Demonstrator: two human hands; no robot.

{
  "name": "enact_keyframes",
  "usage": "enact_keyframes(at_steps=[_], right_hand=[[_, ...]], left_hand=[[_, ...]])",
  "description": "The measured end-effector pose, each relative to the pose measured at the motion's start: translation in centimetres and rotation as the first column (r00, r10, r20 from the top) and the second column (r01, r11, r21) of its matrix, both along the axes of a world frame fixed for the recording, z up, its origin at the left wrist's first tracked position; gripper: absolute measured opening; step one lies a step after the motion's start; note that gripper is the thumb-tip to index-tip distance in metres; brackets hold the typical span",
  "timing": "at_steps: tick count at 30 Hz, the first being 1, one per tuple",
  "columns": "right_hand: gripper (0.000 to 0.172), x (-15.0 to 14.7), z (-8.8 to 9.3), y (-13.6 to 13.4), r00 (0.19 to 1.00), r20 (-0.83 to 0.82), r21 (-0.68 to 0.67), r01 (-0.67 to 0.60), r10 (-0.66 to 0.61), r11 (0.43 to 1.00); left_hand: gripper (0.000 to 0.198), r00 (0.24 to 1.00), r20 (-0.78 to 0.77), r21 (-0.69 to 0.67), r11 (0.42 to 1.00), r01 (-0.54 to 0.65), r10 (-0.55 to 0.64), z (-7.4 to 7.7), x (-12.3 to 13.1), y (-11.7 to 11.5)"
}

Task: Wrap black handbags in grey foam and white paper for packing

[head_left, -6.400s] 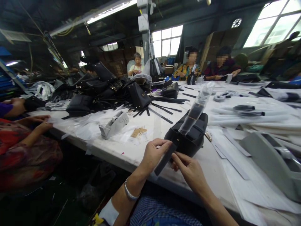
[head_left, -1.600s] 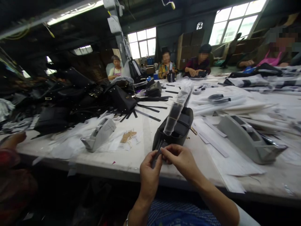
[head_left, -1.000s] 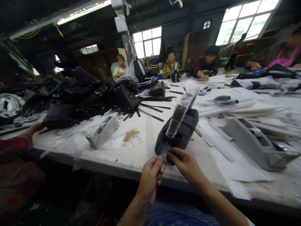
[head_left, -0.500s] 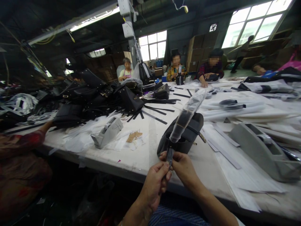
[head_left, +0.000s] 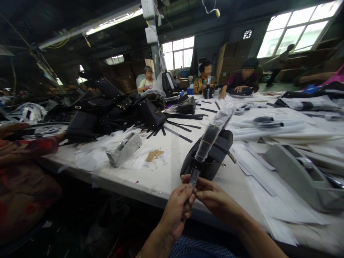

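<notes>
A black bag (head_left: 220, 148) lies at the table's front edge. From it rises a dark strap (head_left: 208, 138) wrapped in clear plastic, tilted up and to the right. My left hand (head_left: 182, 202) pinches the strap's narrow lower end between thumb and fingers. Beside it on the right, my right hand (head_left: 215, 193) has its fingers stretched out, somewhat spread, with the fingertips behind the strap's end. Metal clasps show on the bag's right side.
A grey tape dispenser (head_left: 125, 148) stands left of the bag, another (head_left: 306, 175) at the right. Brown tags (head_left: 154, 155), black bags (head_left: 83, 125) and white strips lie on the table (head_left: 172, 172). A co-worker's sleeve (head_left: 40, 147) reaches in at left.
My right hand has loosened from a closed grip, and its fingers have opened out. My left hand keeps its pinch. The co-worker's arms at left have shifted, and the view has turned slightly.
</notes>
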State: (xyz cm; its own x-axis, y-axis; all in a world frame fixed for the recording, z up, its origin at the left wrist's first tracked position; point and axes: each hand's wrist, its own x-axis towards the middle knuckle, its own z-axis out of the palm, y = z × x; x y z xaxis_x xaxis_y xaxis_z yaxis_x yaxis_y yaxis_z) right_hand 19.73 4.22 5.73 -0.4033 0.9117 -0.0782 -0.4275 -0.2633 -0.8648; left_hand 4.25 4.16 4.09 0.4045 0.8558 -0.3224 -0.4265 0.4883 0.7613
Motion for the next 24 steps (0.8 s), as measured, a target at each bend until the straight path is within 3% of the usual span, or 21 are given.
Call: enact_keyframes(at_steps=[3, 6, 8, 10, 12, 13, 15, 18, 20, 22, 24], right_hand=[[0.038, -1.1, 0.2, 0.5, 0.992, -0.129, -0.121, -0.023, 0.007, 0.992], [0.013, -2.4, 0.4, 1.1, 0.976, -0.192, -0.224, 0.058, -0.102, 0.973], [0.008, -2.6, 0.5, 1.1, 0.969, -0.194, -0.231, 0.105, -0.151, 0.967], [0.025, -2.1, 0.3, 0.6, 0.984, -0.143, -0.166, 0.083, -0.108, 0.983], [0.04, -0.7, 0.3, -0.2, 0.996, 0.019, -0.05, 0.083, -0.082, 0.995], [0.044, 0.3, 0.3, -0.6, 0.982, 0.139, 0.02, 0.123, -0.125, 0.992], [0.045, 2.5, 1.0, -1.1, 0.877, 0.353, 0.169, 0.284, -0.327, 0.944], [0.045, 5.3, 3.3, -0.3, 0.685, 0.372, 0.371, 0.509, -0.626, 0.777], [0.046, 6.6, 5.7, 1.3, 0.662, 0.285, 0.445, 0.549, -0.693, 0.708], [0.046, 7.1, 8.6, 3.4, 0.71, 0.244, 0.479, 0.505, -0.661, 0.719], [0.042, 7.1, 11.5, 5.3, 0.8, 0.19, 0.465, 0.437, -0.569, 0.77]], left_hand=[[0.04, 0.998, 0.059, -0.035, 0.999, 0.017, -0.015, 0.0, 0.3, -0.1], [0.042, 0.994, 0.108, -0.035, 0.999, 0.021, -0.017, 0.0, 0.5, -0.3], [0.044, 0.995, 0.103, -0.031, 0.999, 0.017, -0.013, 0.0, 0.6, -0.3], [0.043, 0.998, 0.062, -0.01, 1.0, 0.006, -0.005, -0.1, 0.6, -0.3], [0.041, 1.0, 0.004, 0.036, 0.999, -0.01, 0.01, -0.3, 0.6, -0.1], [0.04, 0.999, -0.025, 0.065, 0.998, -0.02, 0.022, -0.5, 0.6, 0.0], [0.041, 0.996, -0.073, 0.122, 0.992, -0.041, 0.05, -0.9, 0.6, 0.2], [0.042, 0.989, -0.123, 0.195, 0.979, -0.054, 0.079, -1.3, 0.8, 0.5], [0.043, 0.984, -0.155, 0.241, 0.969, -0.048, 0.087, -1.3, 1.0, 0.6], [0.043, 0.975, -0.2, 0.29, 0.956, -0.036, 0.098, -1.2, 1.1, 0.6], [0.043, 0.963, -0.246, 0.337, 0.941, -0.024, 0.113, -1.0, 1.0, 0.6]])
